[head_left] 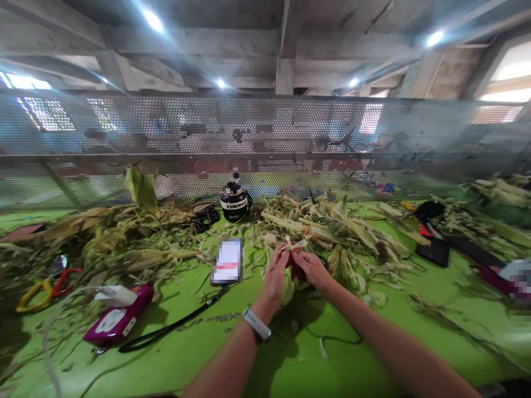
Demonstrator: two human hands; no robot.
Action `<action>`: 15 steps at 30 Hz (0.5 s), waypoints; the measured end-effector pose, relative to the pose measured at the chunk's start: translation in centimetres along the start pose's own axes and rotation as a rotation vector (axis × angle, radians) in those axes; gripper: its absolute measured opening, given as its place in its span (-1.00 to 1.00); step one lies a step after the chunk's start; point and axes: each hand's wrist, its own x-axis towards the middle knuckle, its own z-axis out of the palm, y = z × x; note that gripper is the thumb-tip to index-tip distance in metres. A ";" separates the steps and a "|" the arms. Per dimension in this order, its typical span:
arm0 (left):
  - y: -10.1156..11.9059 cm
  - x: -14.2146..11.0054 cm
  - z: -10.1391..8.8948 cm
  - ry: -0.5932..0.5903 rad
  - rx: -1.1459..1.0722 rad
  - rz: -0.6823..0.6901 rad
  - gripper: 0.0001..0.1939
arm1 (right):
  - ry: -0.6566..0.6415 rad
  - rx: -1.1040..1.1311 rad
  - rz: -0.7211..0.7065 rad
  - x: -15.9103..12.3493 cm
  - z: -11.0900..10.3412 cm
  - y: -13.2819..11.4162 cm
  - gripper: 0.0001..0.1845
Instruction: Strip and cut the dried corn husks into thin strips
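Observation:
Close together at the middle of the green table (182, 354), both my hands are closed on a pale corn husk strip (296, 245). My left hand (277, 271), with a light band on its wrist, pinches it from the left. My right hand (309, 268) grips it from the right, fingers bent inward. The fingertips partly hide the husk. Just beyond them spreads a heap of dry corn husks (327, 221). A phone (227, 261) with its screen lit lies left of my left hand.
A black jug marked ENERGY (234, 203) stands before a perforated metal screen (265, 127). At left lie more husks (103, 237), red-and-yellow scissors (50, 290) and a purple power bank (120, 320) with a cable. A dark phone (433, 251) lies at right.

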 end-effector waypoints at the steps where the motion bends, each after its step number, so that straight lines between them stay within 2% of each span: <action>1: -0.1 0.0 0.0 0.010 0.028 0.008 -0.68 | 0.019 0.007 -0.009 0.0 0.0 0.0 -0.47; 6: -0.2 0.1 0.1 0.049 0.034 0.005 -0.73 | 0.084 -0.022 -0.056 -0.3 0.0 -0.3 -0.59; 10: -0.2 0.2 0.3 0.065 -0.100 -0.085 -0.65 | 0.075 -0.066 -0.045 -0.4 0.1 -0.6 -0.65; 15: 0.3 0.3 0.2 0.035 -0.132 -0.094 -0.60 | 0.045 -0.069 -0.018 -0.7 0.5 -0.6 -0.69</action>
